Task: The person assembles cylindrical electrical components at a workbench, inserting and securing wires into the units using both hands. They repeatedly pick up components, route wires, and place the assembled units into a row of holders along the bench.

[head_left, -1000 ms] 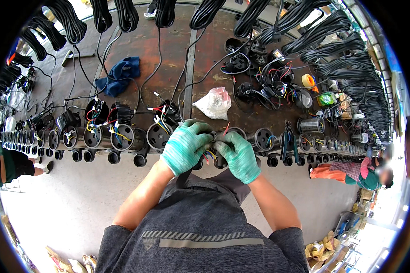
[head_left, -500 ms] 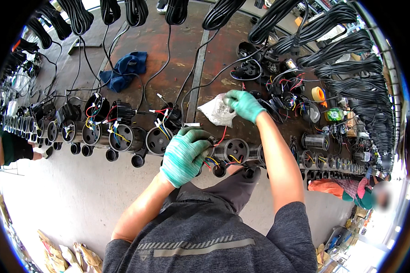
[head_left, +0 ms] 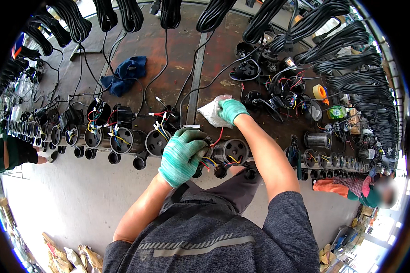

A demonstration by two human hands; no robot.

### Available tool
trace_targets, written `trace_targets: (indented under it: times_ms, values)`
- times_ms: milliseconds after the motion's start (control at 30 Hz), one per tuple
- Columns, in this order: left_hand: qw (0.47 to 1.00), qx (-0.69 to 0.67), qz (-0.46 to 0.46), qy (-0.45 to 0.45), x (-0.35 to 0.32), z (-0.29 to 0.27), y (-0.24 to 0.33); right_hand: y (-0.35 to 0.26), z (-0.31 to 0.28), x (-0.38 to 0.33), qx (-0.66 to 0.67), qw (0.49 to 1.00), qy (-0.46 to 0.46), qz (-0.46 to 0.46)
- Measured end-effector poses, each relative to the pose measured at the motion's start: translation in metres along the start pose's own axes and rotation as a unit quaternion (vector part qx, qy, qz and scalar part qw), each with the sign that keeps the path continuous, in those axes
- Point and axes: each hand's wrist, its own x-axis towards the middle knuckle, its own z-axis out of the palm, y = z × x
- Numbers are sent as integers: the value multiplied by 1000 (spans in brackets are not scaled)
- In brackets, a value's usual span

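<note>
My left hand (head_left: 183,157), in a green-and-white glove, is closed at the bench's near edge. Its fingers curl round a dark part, mostly hidden under the glove. Red, yellow and blue wires (head_left: 209,161) come out beside its fingertips. Just right of it lies a black cylindrical housing (head_left: 236,151) with a holed round end and a yellow wire. My right hand (head_left: 232,111), gloved alike, is at a small white plastic bag (head_left: 210,112). Its fingers bend down into the bag's opening, with the tips hidden. A red wire (head_left: 221,135) runs from below the bag toward my left hand.
Similar black housings (head_left: 120,140) line the near edge on both sides. Coiled black cables (head_left: 214,16) hang along the far side, their leads trailing over the bench. A blue cloth (head_left: 125,75), a roll of yellow tape (head_left: 320,92) and a green bottle (head_left: 336,112) lie about. Co-workers stand at both sides.
My right hand has moved slightly left and down, from the bag's right edge onto its opening. My left hand keeps its place at the bench edge.
</note>
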Motion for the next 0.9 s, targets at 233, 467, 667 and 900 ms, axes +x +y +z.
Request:
trace_targets:
  times_ms: [233, 467, 667, 900]
  values:
    - [1000, -2, 11, 19, 0, 0, 1, 12, -40, -79, 331, 927, 155, -88]
    - [1000, -18, 10, 7, -4, -3, -5, -50, -78, -221, 433, 859, 107, -251]
    - [1000, -17, 16, -7, -6, -5, -7, -68, -62, -220, 437, 862, 119, -227]
    - [999, -27, 15, -11, -7, -5, -11, -71, -62, -215, 442, 858, 114, -235]
